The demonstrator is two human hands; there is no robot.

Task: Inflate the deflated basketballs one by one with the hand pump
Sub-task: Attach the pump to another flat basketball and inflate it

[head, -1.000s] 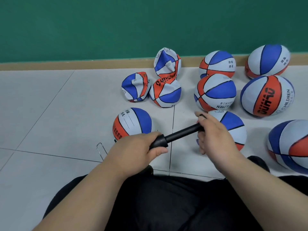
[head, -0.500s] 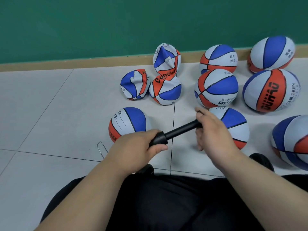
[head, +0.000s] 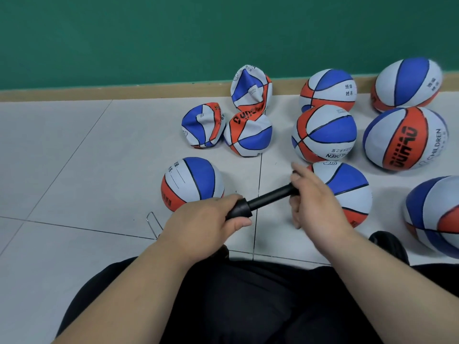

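A black hand pump (head: 260, 201) lies slanted between my hands, low in the middle of the view. My left hand (head: 206, 224) grips its thick lower end. My right hand (head: 313, 204) holds the upper end, with the index finger raised; the tip is hidden behind it. Three crumpled, deflated blue, white and orange basketballs (head: 248, 112) sit in a cluster near the wall. A round ball (head: 191, 182) rests just beyond my left hand, and another round ball (head: 347, 187) lies behind my right hand.
Several inflated balls (head: 404, 137) crowd the right side up to the green wall's baseboard (head: 124, 93). A bent wire (head: 152, 224) lies on the tiled floor (head: 74, 157) left of my left wrist. My legs in black trousers (head: 236, 301) fill the bottom.
My hands and the pump keep nearly the same pose. My right index finger has lifted off the pump. The view has shifted slightly, so the balls sit a little differently in the frame.
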